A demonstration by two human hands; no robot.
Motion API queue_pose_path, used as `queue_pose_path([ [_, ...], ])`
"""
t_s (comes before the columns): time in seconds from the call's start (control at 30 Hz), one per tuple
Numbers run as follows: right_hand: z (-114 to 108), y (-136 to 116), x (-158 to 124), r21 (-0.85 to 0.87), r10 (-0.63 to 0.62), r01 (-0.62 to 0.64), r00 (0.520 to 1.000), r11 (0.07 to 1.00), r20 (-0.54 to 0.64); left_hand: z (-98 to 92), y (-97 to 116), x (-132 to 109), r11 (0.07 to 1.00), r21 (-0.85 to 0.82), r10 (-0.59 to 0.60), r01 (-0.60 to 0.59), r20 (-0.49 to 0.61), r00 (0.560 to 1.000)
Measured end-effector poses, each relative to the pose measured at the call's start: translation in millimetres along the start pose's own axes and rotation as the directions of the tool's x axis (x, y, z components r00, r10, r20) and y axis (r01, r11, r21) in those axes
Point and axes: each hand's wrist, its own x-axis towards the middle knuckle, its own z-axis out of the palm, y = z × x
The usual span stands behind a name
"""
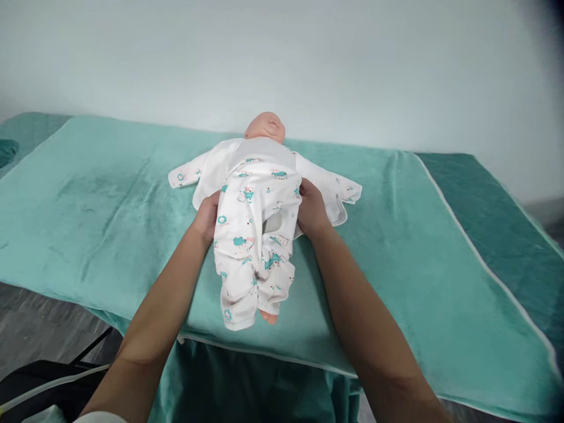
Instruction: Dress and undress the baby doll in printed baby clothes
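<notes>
A baby doll lies on its back, head toward the wall. White printed baby pants cover its legs and reach up over its belly, with an opening at the crotch. Toes show at one pant cuff; the other foot is hidden. Beneath the doll a white baby jacket is spread open, its sleeves out to both sides. My left hand holds the left side of the pants at the hip, and my right hand grips the opposite side. The fingers of both hands are partly hidden by cloth.
A green plush cover drapes the table, with a darker green cloth at the right end. Behind it stands a pale wall. At the lower left are a black item and a pale tube.
</notes>
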Motion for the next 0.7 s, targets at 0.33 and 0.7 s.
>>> queue_pose_path([
  [0.33,-3.1,8.5,3.3,0.093,0.002,0.008,0.994,0.996,-0.109,-0.6,-4.2,3.8,0.999,-0.020,0.029,-0.028,0.098,0.995],
  [0.7,-4.3,-2.7,-2.5,0.175,0.067,-0.057,0.996,0.983,-0.054,5.7,-6.7,2.4,0.994,0.064,0.084,-0.086,0.039,0.996],
])
